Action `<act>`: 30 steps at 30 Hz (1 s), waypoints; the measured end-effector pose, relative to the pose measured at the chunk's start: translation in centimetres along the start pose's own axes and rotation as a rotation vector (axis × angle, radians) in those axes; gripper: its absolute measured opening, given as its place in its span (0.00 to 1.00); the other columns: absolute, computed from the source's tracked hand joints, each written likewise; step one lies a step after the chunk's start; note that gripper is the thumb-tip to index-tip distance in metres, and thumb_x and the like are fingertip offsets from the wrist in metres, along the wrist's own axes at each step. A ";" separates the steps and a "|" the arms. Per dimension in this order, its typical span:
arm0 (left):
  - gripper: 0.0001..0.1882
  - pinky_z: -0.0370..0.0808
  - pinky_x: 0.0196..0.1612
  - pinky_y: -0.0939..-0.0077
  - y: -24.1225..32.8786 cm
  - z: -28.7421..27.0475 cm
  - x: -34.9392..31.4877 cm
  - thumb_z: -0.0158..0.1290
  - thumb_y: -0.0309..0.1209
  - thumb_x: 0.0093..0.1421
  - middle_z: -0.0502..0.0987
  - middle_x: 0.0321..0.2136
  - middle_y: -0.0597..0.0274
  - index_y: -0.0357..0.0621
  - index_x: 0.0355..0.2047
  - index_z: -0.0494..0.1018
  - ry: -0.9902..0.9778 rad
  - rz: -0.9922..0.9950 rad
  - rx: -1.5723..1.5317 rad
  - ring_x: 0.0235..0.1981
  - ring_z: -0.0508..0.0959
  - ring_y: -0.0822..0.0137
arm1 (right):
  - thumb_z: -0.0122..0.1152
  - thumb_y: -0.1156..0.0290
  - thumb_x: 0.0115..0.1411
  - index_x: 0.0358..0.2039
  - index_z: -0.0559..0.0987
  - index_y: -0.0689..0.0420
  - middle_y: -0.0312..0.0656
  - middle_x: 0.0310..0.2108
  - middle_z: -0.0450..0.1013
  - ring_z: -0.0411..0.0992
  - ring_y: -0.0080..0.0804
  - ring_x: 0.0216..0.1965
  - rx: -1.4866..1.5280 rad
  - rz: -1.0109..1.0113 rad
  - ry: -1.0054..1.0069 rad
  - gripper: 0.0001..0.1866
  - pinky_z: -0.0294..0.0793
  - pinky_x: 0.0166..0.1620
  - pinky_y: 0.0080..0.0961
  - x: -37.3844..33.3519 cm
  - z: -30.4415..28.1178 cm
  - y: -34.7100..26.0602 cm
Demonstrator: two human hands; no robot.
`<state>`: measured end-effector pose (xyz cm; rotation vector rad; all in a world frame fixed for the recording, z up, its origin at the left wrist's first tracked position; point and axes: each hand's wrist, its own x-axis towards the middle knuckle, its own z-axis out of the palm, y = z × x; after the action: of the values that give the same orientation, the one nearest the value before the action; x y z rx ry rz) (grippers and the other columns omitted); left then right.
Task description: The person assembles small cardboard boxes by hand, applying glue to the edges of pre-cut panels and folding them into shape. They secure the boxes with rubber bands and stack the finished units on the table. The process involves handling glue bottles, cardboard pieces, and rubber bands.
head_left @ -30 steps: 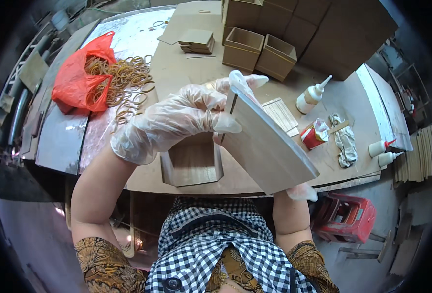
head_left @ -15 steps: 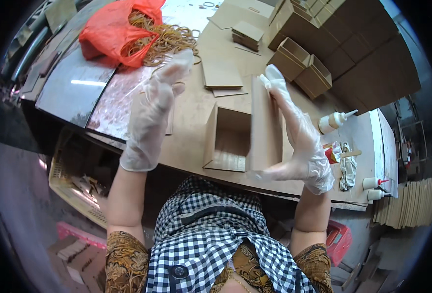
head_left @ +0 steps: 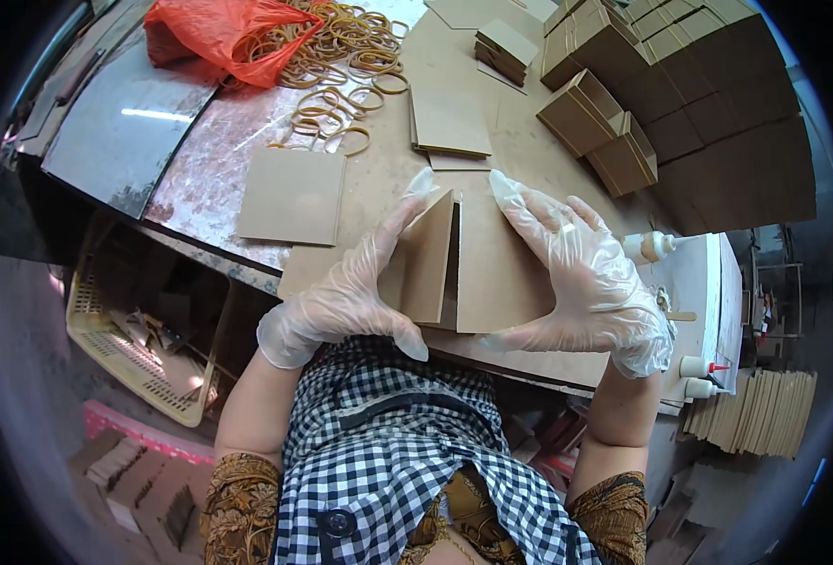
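Two brown board panels stand close together before me, with a narrow dark gap between their edges. My left hand [head_left: 360, 287], in a clear glove, spans the left panel [head_left: 428, 268] of what appears to be a small board box, its fingers at the far end and thumb at the near end. My right hand [head_left: 590, 273], also gloved, grips the right board panel [head_left: 501, 268] between spread fingers and thumb. The hands and panels hide most of the box's inside.
Rubber bands [head_left: 331, 108] spill from a red plastic bag [head_left: 228, 42] at the far left. Flat boards [head_left: 292, 196] lie left of my hands, others [head_left: 449, 122] beyond. Finished boxes [head_left: 718, 104] are stacked far right. A glue bottle [head_left: 647, 248] lies beside my right hand.
My left hand has come right and down from beside the rubber bands onto the box. The right hand's panel now sits close against the box, and the box's open top is mostly covered.
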<state>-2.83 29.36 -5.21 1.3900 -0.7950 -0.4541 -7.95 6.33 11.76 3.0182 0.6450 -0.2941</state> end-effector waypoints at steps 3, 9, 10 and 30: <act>0.74 0.44 0.72 0.64 0.1 0.0 0.0 0.77 0.43 0.29 0.47 0.71 0.50 0.46 0.72 0.40 0.006 -0.036 -0.003 0.73 0.44 0.57 | 0.71 0.36 0.39 0.68 0.57 0.61 0.50 0.64 0.60 0.59 0.44 0.66 0.004 0.013 0.000 0.63 0.51 0.69 0.49 0.3 0.1 -0.2; 0.72 0.44 0.72 0.66 0.1 0.1 0.3 0.76 0.40 0.32 0.47 0.71 0.50 0.45 0.72 0.41 0.014 0.054 -0.009 0.73 0.44 0.57 | 0.72 0.36 0.38 0.69 0.56 0.60 0.51 0.62 0.62 0.60 0.45 0.65 0.010 0.033 0.004 0.64 0.51 0.69 0.49 0.6 0.5 -0.4; 0.72 0.44 0.72 0.66 0.0 0.1 0.3 0.76 0.40 0.32 0.47 0.71 0.50 0.45 0.72 0.41 0.010 0.061 -0.005 0.73 0.44 0.57 | 0.72 0.36 0.38 0.69 0.55 0.60 0.51 0.62 0.62 0.60 0.45 0.65 0.014 0.032 -0.003 0.65 0.51 0.69 0.49 0.7 0.6 -0.4; 0.70 0.48 0.72 0.66 0.4 0.0 0.1 0.75 0.47 0.33 0.51 0.70 0.48 0.42 0.71 0.44 0.006 -0.035 0.056 0.72 0.49 0.56 | 0.72 0.30 0.31 0.67 0.58 0.62 0.53 0.64 0.60 0.60 0.45 0.66 -0.065 0.083 -0.050 0.69 0.50 0.69 0.45 1.2 1.2 -1.2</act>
<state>-2.84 29.34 -4.85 1.4583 -0.7842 -0.4579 -7.61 7.77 10.37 2.9554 0.5142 -0.3374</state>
